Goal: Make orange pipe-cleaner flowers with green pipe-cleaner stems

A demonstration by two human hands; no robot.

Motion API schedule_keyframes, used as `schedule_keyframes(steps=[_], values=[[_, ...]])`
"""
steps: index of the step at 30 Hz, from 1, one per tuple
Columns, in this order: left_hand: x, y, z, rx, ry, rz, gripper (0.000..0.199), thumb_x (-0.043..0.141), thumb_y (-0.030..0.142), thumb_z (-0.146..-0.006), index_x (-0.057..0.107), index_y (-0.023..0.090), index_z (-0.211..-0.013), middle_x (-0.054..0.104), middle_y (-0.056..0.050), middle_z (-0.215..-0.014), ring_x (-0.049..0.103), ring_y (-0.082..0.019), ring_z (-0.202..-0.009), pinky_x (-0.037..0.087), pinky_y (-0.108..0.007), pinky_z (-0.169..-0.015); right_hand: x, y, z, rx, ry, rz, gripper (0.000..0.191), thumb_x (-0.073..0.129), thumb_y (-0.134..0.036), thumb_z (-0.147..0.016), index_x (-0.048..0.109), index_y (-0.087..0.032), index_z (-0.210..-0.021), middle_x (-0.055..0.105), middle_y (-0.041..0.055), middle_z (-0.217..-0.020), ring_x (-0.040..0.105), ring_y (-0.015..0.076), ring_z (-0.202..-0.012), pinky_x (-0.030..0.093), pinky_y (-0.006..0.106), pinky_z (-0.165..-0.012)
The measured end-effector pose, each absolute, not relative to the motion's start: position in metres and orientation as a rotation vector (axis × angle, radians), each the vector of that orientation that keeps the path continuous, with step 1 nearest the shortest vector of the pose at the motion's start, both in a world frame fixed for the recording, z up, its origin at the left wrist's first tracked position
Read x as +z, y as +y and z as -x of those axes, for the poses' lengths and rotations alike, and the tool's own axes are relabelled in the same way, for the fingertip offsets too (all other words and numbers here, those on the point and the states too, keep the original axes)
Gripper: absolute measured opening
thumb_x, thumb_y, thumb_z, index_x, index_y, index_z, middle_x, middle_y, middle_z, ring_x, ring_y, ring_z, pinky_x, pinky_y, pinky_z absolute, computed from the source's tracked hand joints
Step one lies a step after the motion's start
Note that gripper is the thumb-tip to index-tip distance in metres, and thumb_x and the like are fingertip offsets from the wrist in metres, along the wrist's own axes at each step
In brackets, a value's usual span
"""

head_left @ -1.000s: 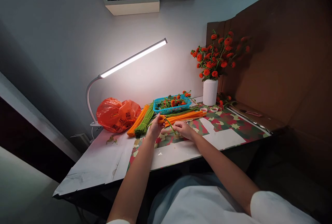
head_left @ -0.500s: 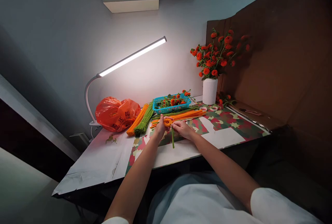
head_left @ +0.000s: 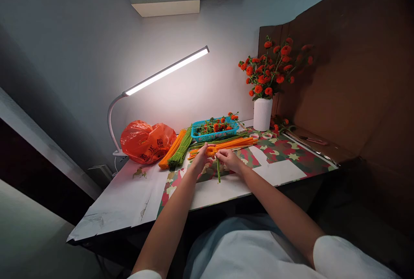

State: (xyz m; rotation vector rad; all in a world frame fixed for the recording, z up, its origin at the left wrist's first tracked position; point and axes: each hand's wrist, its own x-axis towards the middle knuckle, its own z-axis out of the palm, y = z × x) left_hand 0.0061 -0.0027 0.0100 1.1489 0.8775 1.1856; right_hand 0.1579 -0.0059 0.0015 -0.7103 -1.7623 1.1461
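Surface, white and camouflage-patterned. Right rear: white ribbed vase of orange-red flowers. Left rear: lit lamp, a red-orange plastic bag near its base. Centre rear: blue basket of stemmed blooms, with bundled orange strips and green strips to its left. Centre, in front of the basket: left grip curled about an orange flower; right grip pinching it at the top of the green stem, which hangs down; flower raised above the surface, between both grips
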Motion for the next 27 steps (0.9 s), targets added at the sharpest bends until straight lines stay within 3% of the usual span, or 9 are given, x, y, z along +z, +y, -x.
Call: schedule_keyframes(steps=[4,11,15,27], values=[[0.0105,-0.0075,-0.0108,1.125,0.832,-1.12,0.045,0.08,0.043,-0.058,0.066,0.016,-0.091,0.058,0.002,-0.069,0.051,-0.007,-0.055,0.036,-0.017,-0.047,0.0033,-0.007,-0.159,0.995,-1.773,0.727,0.033,0.048,-0.045,-0.077,0.04,-0.02,-0.057,0.037,-0.0049,-0.054,0.033,0.0097,-0.052,0.027,0.024,-0.052],[0.0118,-0.0062,-0.0085,1.22,0.764,-1.142,0.03,0.082,0.027,-0.055,0.067,0.015,-0.079,0.063,0.0,-0.074,0.052,-0.007,-0.058,0.038,-0.018,-0.051,0.0017,-0.0074,-0.1598,0.952,-1.848,0.726,0.035,0.043,-0.048,-0.081,0.043,-0.019,-0.061,0.039,-0.0036,-0.058,0.037,0.0114,-0.058,0.03,0.025,-0.057],[0.0131,-0.0068,-0.0086,1.279,0.78,-1.173,0.029,0.082,0.025,-0.053,0.065,0.015,-0.073,0.064,0.0,-0.074,0.053,-0.007,-0.056,0.04,-0.02,-0.054,0.0018,-0.0066,-0.16,0.984,-1.878,0.706,0.033,0.044,-0.047,-0.081,0.049,-0.018,-0.066,0.044,-0.0026,-0.062,0.041,0.0121,-0.062,0.033,0.025,-0.06],[0.0118,0.0013,-0.0043,1.446,0.927,-1.2,0.031,0.081,0.031,-0.051,0.062,0.014,-0.069,0.062,0.001,-0.065,0.051,-0.007,-0.05,0.04,-0.022,-0.051,0.0028,-0.0064,-0.1573,1.049,-1.883,0.743,0.035,0.046,-0.045,-0.078,0.035,-0.02,-0.056,0.03,-0.0058,-0.053,0.028,0.0088,-0.052,0.023,0.024,-0.05]])
